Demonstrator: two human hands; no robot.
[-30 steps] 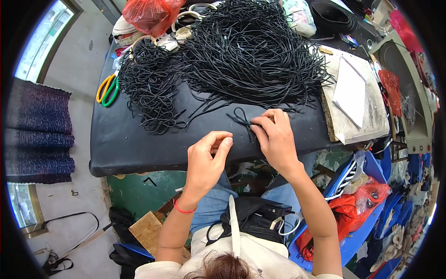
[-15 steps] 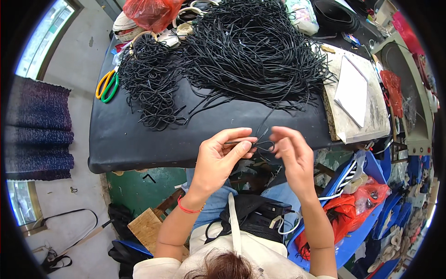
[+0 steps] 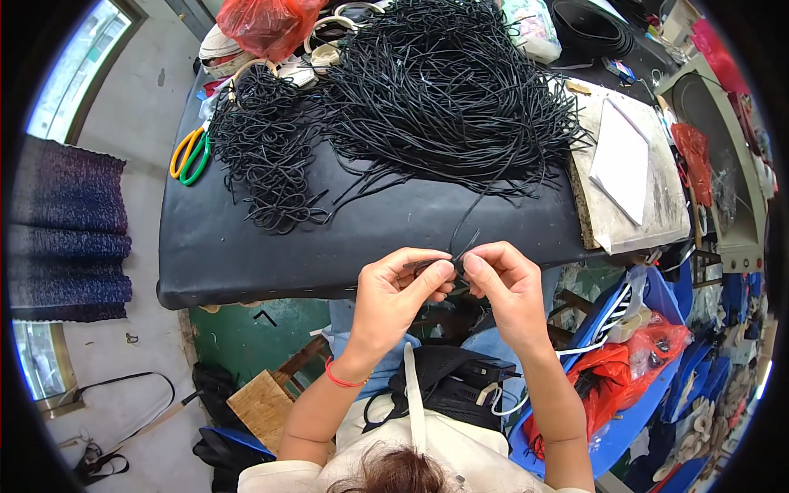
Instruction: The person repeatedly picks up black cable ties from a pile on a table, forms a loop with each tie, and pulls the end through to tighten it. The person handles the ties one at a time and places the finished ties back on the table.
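Left hand [image 3: 394,292] and right hand [image 3: 505,287] are meeting just off the near edge of the black worktop [image 3: 246,246], fingers [image 3: 440,271] pinching a short black cord [image 3: 460,246] between them, its ends sticking up over the worktop edge. A big heap of black cords [image 3: 452,90] is lying at the far middle, a smaller pile of looped cords [image 3: 267,156] sitting to its left. Yellow and green scissors [image 3: 189,154] are resting at the left edge, a red plastic bag [image 3: 267,23] lying at the far side. A white paper sheet [image 3: 620,160] is lying on a board to the right
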